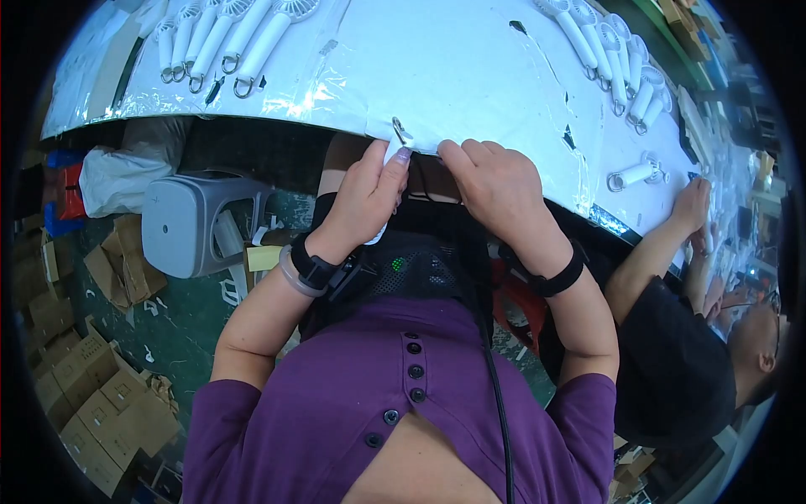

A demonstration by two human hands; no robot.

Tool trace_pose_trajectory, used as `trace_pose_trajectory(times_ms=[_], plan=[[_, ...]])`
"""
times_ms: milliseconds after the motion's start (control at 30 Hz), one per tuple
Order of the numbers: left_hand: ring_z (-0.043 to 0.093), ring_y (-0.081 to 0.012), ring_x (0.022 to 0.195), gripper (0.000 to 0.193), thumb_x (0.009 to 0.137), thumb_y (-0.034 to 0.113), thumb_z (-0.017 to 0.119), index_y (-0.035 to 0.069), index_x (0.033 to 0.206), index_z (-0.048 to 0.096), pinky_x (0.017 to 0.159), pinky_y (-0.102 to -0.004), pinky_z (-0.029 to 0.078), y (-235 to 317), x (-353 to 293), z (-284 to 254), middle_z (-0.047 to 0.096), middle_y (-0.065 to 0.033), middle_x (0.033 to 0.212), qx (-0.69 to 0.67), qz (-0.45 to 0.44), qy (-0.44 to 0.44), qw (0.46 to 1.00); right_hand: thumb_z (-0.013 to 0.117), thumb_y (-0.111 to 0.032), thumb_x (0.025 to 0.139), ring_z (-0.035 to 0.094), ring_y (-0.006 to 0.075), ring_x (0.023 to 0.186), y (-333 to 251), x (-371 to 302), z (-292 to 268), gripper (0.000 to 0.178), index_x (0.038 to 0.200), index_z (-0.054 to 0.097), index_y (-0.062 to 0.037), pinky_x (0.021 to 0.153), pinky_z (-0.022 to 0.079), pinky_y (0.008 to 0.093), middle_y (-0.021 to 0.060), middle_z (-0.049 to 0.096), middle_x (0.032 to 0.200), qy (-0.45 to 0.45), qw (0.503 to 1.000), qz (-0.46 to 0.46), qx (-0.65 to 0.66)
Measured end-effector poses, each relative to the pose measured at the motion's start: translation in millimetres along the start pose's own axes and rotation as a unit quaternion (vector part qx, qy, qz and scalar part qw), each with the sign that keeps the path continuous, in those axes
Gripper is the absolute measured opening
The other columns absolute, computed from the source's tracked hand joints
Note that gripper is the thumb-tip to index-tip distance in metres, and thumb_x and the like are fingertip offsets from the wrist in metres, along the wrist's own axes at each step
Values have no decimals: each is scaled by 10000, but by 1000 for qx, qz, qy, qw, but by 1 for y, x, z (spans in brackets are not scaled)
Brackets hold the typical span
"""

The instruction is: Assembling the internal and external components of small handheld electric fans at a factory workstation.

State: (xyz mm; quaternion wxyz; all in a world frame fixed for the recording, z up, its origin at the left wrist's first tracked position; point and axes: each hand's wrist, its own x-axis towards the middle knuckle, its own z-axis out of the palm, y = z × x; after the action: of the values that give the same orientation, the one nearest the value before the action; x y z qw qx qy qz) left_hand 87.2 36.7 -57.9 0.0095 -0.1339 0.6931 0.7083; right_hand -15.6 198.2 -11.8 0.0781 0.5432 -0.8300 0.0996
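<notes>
Closed round a white handheld fan [392,151] at the table's near edge is my left hand [366,195]. The fan's metal clip ring [401,131] points up, away from me, and part of its white body shows below my fingers. Its fan head is mostly hidden by my hand and wrist. A short gap to the right, my right hand [501,183] is curled with its fingers pressed together at the same edge. Whatever it may hold is hidden.
The white-covered table [428,67] bears rows of handheld fans at far left [222,38] and far right [617,55]. One fan [635,174] lies apart, near a co-worker's hand [691,204]. A grey stool [197,223] and cardboard boxes [101,403] stand on the left.
</notes>
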Motion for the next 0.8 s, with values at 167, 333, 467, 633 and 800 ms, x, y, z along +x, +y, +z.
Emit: trace_pose_trajectory(times_ms=[167, 333, 467, 633, 800], plan=[[461, -77, 573, 273, 987, 275, 378, 21, 1004, 474, 518, -231, 395, 0, 0, 1, 487, -18, 695, 14, 13, 13, 1000, 552, -109, 802, 574, 232, 550, -2, 2, -5, 96, 874, 493, -83, 455, 435, 350, 57, 519, 627, -56, 998, 12, 3], [495, -143, 545, 269, 984, 248, 392, -8, 948, 461, 513, -296, 404, 2, 1, 2, 511, -69, 631, 31, 25, 29, 999, 520, -113, 821, 583, 276, 501, -4, 8, -13, 86, 861, 463, -62, 427, 438, 383, 100, 553, 585, -117, 993, 20, 7], [519, -209, 551, 272, 981, 242, 394, -19, 980, 467, 530, -329, 411, -5, 2, 0, 521, -113, 631, 68, 35, 33, 997, 506, -103, 820, 588, 290, 487, -6, 11, -18, 81, 858, 459, -50, 425, 447, 393, 116, 564, 555, -141, 990, 17, 11], [549, -345, 600, 291, 976, 251, 399, -28, 1012, 470, 565, -397, 419, -4, 3, -1, 543, -190, 662, 123, 76, 43, 988, 501, -91, 813, 595, 301, 490, -6, 13, -22, 81, 860, 463, -37, 434, 458, 397, 121, 569, 537, -160, 987, 17, 23], [552, -402, 647, 301, 973, 264, 401, -26, 1011, 472, 587, -430, 419, -4, 4, 1, 560, -220, 695, 168, 93, 62, 979, 507, -89, 806, 593, 308, 486, -10, 11, -24, 90, 864, 469, -32, 432, 458, 401, 123, 565, 529, -141, 990, 13, 20]])
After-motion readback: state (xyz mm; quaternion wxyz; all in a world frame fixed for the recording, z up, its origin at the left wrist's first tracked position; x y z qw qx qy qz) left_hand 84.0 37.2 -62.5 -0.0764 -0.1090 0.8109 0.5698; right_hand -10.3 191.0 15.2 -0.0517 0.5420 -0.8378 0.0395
